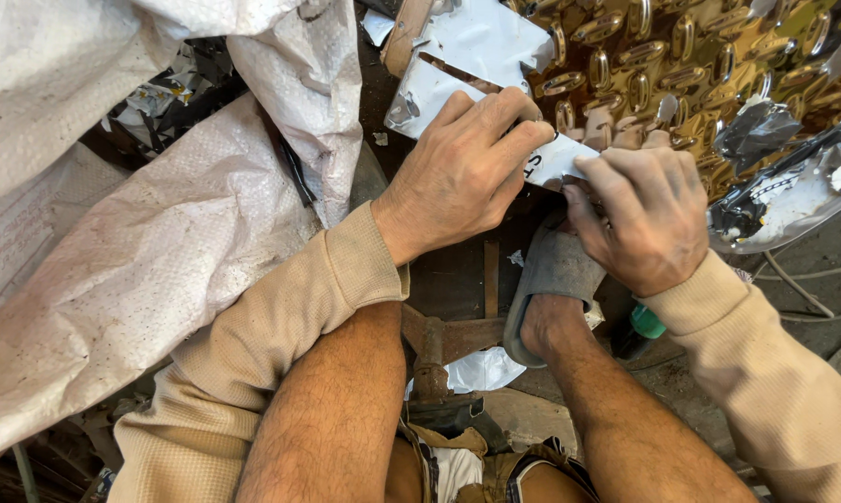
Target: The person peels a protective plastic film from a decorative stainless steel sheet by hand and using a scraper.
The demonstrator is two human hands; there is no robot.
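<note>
Both hands pinch the thin white torn metal sheet [551, 160], left hand [462, 172] pressing it flat and right hand [646, 214] fingers clamped on its edge, probably steadying it, beside the shiny gold pressed-metal pieces [681, 56].

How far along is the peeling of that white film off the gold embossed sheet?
Done: much of the gold embossed sheet shows bare, with crumpled film scraps lying at the right. In hand: the left hand presses on the white film while the right hand grips its edge. Left: the film at the sheet's near-left corner remains on.
</note>
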